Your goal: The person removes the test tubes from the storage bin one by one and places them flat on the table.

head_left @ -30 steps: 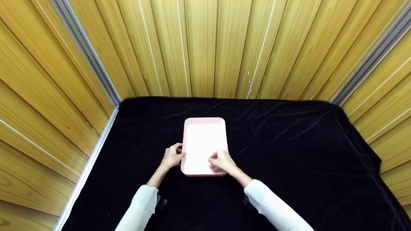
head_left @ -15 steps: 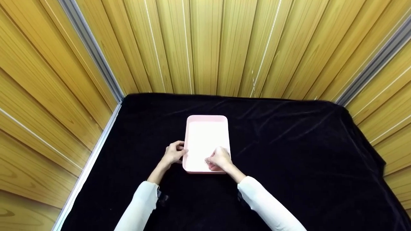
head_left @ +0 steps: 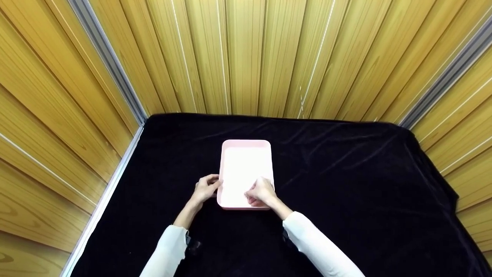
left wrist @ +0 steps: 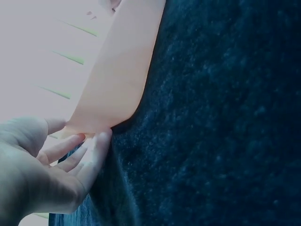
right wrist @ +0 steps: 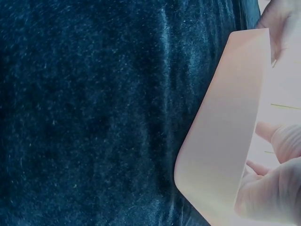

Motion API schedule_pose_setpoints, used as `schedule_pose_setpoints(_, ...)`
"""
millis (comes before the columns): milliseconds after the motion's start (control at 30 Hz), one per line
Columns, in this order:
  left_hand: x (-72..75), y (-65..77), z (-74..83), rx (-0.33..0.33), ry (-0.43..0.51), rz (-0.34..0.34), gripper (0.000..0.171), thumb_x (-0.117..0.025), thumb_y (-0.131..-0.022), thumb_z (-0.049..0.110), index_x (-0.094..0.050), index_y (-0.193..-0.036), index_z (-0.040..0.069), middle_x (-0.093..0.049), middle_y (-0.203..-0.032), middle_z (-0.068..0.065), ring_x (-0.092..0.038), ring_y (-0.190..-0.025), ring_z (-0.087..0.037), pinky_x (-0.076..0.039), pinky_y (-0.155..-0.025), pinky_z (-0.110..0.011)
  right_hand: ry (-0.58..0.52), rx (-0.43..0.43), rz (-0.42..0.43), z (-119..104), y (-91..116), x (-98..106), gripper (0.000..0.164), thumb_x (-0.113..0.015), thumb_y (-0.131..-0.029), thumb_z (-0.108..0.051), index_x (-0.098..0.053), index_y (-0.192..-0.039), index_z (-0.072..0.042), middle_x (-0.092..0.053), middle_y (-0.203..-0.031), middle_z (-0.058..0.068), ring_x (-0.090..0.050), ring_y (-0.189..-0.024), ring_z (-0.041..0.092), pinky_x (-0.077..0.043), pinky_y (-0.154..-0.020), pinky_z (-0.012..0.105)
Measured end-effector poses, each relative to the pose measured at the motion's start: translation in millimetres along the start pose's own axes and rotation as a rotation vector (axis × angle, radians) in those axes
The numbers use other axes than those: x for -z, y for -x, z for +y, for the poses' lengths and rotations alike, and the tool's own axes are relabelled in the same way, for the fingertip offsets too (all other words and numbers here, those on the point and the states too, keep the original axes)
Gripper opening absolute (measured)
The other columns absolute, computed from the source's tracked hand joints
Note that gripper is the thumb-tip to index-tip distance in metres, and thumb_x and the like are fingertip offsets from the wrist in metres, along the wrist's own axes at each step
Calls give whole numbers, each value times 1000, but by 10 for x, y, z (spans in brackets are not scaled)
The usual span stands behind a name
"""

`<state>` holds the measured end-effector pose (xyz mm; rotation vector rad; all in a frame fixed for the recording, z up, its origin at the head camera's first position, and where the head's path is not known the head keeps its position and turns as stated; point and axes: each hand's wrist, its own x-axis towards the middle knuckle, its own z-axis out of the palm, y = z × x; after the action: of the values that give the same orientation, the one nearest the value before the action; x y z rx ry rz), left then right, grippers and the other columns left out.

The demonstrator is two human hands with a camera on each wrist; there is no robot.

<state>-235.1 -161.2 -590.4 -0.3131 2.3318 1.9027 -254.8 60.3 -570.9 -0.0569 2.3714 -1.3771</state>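
2 white sleeves and dark wrist gear are worn.

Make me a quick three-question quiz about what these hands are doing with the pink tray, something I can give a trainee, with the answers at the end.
1. True or false: the right hand reaches over the tray.

2. Multiple choice: which hand touches the tray's left edge?
A. right
B. left
C. neither

3. Fill in the blank: in the head view, the tray rests on ____ cloth.

Key
1. True.
2. B, the left hand.
3. Black.
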Motion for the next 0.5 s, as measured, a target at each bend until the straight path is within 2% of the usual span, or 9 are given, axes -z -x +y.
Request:
schedule_pose_setpoints(200,50,38,4,76,142,-36,37,-63,-100,12,-61,-133,-5,-68,-122,-22,-68,-102,-21,-63,-81,-34,21,28,31,-25,5,13,6,-69,-82,2,-72,-79,5,-73,-64,19,-65,-43,14,-59,-46,27)
schedule_pose_setpoints(333,73,39,-4,108,167,-39,38,-64,-99,11,-60,-133,-6,-68,-124,-21,-67,-104,-21,-62,-83,-33,19,38,35,-35,4,36,8,-67,-83,2,-73,-83,7,-73,-65,19,-65,-43,14,-59,-46,27)
schedule_pose_setpoints(500,79,59,-36,115,166,-40,38,-63,-101,12,-60,-133,-7,-67,-125,-21,-67,-107,-22,-62,-85,-33,-25,11,72,-73,12,75,7,-65,-83,2,-70,-86,4,-73,-67,19,-69,-48,18,-61,-49,30)
